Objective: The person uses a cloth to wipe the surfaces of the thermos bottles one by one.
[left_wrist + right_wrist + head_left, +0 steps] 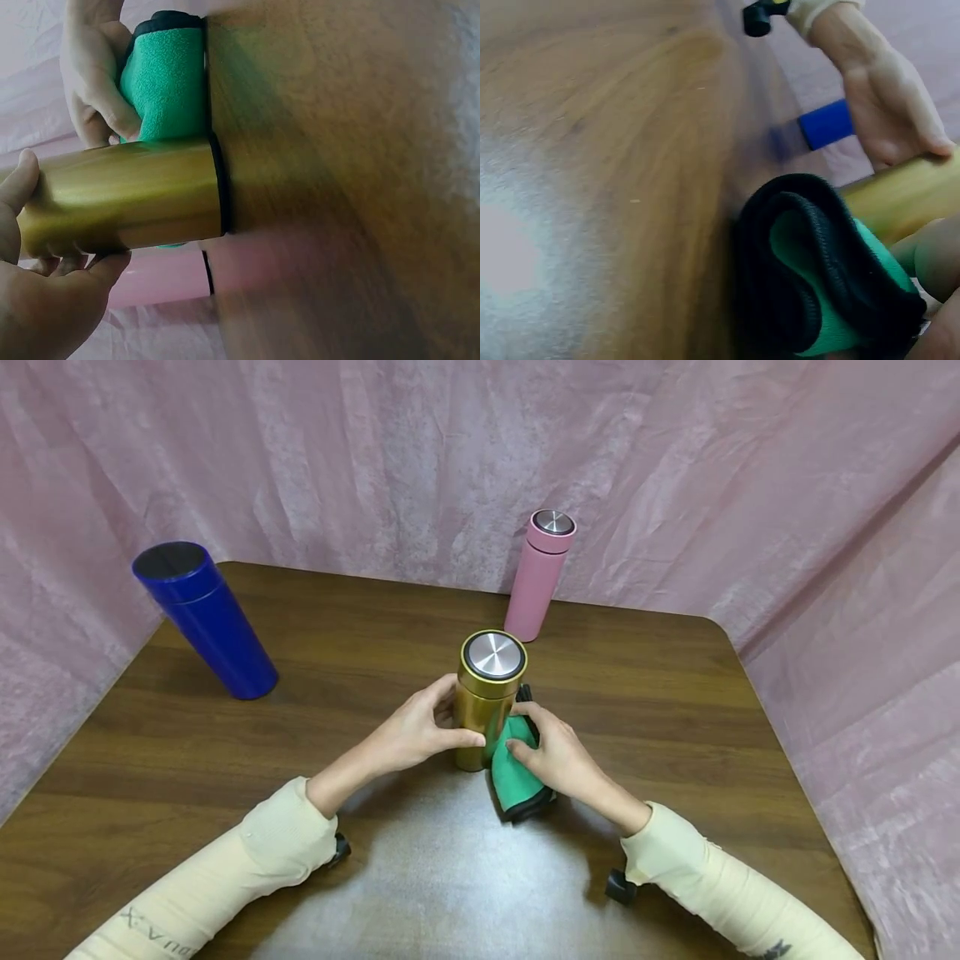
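Observation:
A gold thermos flask (480, 706) with a silver-topped lid stands upright on the wooden table. My left hand (412, 727) grips it from the left, thumb across the front and fingers behind. On the other side my right hand (558, 752) holds a folded green cloth (516, 772) with black edging against the flask's side. In the left wrist view the cloth (169, 82) touches the flask (127, 196) near its base. The right wrist view shows the cloth (832, 270) folded over in layers, with part of the right hand hidden at the frame's edge.
A blue flask (217, 627) stands at the table's left side. Behind the gold flask, near the back edge, is a pink flask (538, 581). Pink curtains (420, 468) hang behind and to the right of the wooden table (675, 693).

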Demonstrator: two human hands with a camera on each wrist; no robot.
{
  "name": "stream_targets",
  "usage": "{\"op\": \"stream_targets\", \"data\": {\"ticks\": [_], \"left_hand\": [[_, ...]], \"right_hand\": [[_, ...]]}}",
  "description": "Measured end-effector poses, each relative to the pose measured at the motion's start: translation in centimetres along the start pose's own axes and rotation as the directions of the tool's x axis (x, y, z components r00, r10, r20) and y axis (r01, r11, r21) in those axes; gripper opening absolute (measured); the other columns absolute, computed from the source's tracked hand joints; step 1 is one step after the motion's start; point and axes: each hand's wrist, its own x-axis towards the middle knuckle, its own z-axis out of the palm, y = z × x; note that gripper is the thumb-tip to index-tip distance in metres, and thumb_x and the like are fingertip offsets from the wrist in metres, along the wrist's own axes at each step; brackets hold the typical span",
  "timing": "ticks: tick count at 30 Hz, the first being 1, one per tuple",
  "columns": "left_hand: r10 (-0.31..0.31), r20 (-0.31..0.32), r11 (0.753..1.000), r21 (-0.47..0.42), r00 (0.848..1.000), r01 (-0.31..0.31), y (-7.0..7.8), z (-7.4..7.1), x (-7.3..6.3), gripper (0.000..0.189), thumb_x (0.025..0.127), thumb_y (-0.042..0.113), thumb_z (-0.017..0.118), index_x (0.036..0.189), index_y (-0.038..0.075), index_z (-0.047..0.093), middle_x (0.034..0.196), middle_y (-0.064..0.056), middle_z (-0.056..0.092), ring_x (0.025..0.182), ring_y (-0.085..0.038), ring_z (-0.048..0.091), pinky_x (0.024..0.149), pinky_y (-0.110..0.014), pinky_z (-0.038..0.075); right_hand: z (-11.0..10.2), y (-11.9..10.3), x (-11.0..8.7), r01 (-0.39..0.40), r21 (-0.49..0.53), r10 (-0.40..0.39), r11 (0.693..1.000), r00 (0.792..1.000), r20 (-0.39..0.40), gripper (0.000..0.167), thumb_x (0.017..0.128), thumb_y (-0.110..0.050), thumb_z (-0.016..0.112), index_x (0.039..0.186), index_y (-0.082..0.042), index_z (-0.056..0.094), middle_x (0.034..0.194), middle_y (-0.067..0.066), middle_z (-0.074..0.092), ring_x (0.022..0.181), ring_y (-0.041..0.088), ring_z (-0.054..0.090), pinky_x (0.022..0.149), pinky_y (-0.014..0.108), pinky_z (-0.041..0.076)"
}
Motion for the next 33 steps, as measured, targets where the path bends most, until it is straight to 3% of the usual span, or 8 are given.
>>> {"op": "stream_targets", "data": {"ticks": [6,10,14,16,19,25,29,33], "left_hand": [[-0.02,0.026,1.0,-0.01,0.999,0.02,0.2,-0.2,0.0,0.071,0.087,0.012,0.085,0.145,0.003,0.045,0.141,-0.012,0.057,0.135,-0.028,0.054,0.115,-0.044,0.041],[-0.006,0.035,1.0,-0.012,0.999,0.007,0.1,-0.5,-0.1,0.065,0.092,0.019,0.081,0.146,0.007,0.046,0.14,-0.01,0.058,0.133,-0.026,0.054,0.114,-0.046,0.042],[0.037,0.025,0.999,-0.019,0.999,-0.037,0.0,-0.6,0.0,0.071,0.095,0.017,0.078,0.155,0.009,0.04,0.144,-0.011,0.057,0.133,-0.027,0.054,0.112,-0.047,0.044],[0.058,0.02,0.998,-0.022,0.998,-0.058,-0.1,-0.7,0.2,0.073,0.094,0.014,0.078,0.156,0.009,0.039,0.144,-0.012,0.057,0.132,-0.028,0.056,0.111,-0.047,0.046],[0.075,0.002,0.997,-0.002,0.997,-0.075,0.0,-0.8,0.6,0.07,0.093,0.012,0.079,0.153,0.008,0.043,0.138,-0.012,0.062,0.127,-0.027,0.059,0.109,-0.046,0.047],[0.027,-0.046,1.0,-0.008,0.999,-0.028,0.1,-1.2,1.5,0.065,0.095,0.014,0.077,0.152,0.011,0.045,0.133,-0.012,0.065,0.124,-0.027,0.062,0.108,-0.048,0.048],[-0.02,-0.069,0.999,-0.029,0.997,0.018,0.2,-1.4,2.0,0.063,0.097,0.018,0.076,0.152,0.013,0.046,0.134,-0.01,0.064,0.123,-0.026,0.062,0.107,-0.047,0.048],[-0.043,-0.082,0.998,-0.055,0.996,0.039,0.3,-1.4,2.5,0.065,0.097,0.02,0.075,0.154,0.013,0.044,0.136,-0.01,0.064,0.124,-0.025,0.061,0.108,-0.046,0.048]], "right_hand": [[-2.5,-0.4,-0.5,-0.038,0.077,0.042,0.996,0.998,-0.047,0.041,0.095,-0.012,0.075,0.135,-0.01,0.064,0.133,0.015,0.066,0.116,0.029,0.062,0.098,0.049,0.05],[-4.8,-1.8,-1.4,0.0,0.168,0.026,0.986,0.988,-0.151,0.04,0.096,-0.01,0.073,0.135,-0.011,0.064,0.124,0.015,0.068,0.1,0.025,0.065,0.084,0.039,0.056],[-6.6,-3.5,-2.7,0.112,0.265,-0.035,0.958,0.96,-0.278,0.041,0.098,-0.007,0.071,0.137,-0.012,0.062,0.116,0.014,0.067,0.092,0.023,0.067,0.073,0.029,0.06],[-7.2,-4.4,-3.2,0.198,0.283,-0.092,0.939,0.933,-0.349,0.043,0.097,-0.003,0.071,0.138,-0.012,0.061,0.115,0.013,0.067,0.092,0.022,0.067,0.073,0.026,0.06],[-7.8,-5.5,-3.5,0.333,0.244,-0.199,0.911,0.873,-0.446,0.047,0.094,0.005,0.071,0.138,-0.008,0.061,0.118,0.011,0.065,0.095,0.021,0.066,0.077,0.024,0.059],[-8.1,-7.1,-3.0,0.494,0.075,-0.381,0.866,0.751,-0.539,0.048,0.089,0.01,0.072,0.135,-0.001,0.062,0.115,0.012,0.062,0.097,0.02,0.062,0.079,0.021,0.055],[-7.7,-7.3,-2.2,0.526,-0.035,-0.457,0.849,0.7,-0.549,0.045,0.089,0.005,0.075,0.133,-0.002,0.064,0.112,0.015,0.061,0.097,0.021,0.061,0.08,0.022,0.052],[-7.0,-7.0,-1.2,0.537,-0.107,-0.498,0.837,0.666,-0.555,0.042,0.09,0.0,0.077,0.13,-0.003,0.066,0.112,0.017,0.061,0.097,0.023,0.061,0.081,0.027,0.05]]}}
